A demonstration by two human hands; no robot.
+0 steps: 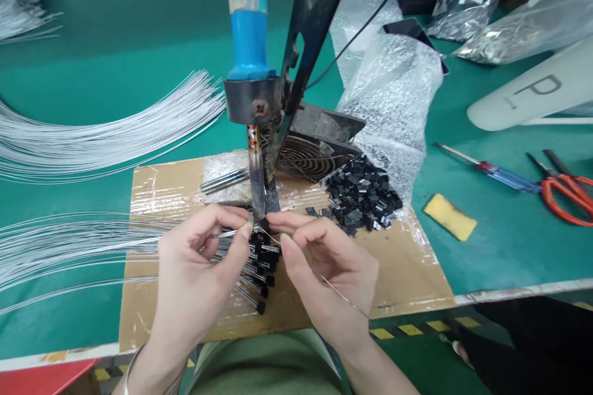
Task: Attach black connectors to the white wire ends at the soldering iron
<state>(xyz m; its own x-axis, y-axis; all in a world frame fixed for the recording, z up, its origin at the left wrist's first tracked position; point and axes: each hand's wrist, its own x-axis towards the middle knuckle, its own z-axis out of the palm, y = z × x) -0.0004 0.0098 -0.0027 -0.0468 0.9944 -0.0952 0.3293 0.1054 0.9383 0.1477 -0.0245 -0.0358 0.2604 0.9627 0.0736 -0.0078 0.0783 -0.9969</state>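
A soldering iron [251,43] with a blue handle is clamped tip-down in a black metal stand [311,18]. Right below its tip, my left hand [201,278] pinches a thin white wire [222,234] between thumb and fingers. Opposite it, my right hand [331,271] is closed on a thin solder wire [345,298], which runs through the palm and out toward the tip. The small piece at the wire's end is mostly hidden by my fingertips. Under my hands lies a bundle of wires with black connectors [264,281] on their ends.
Cardboard [407,278] covers part of the green bench. Loose black connectors [361,194] are heaped beside a dark fan [315,142] and bubble wrap [393,99]. Rightward lie a yellow sponge [450,217], a screwdriver [509,178] and red-handled scissors [567,197]. White wires [115,136] lie left.
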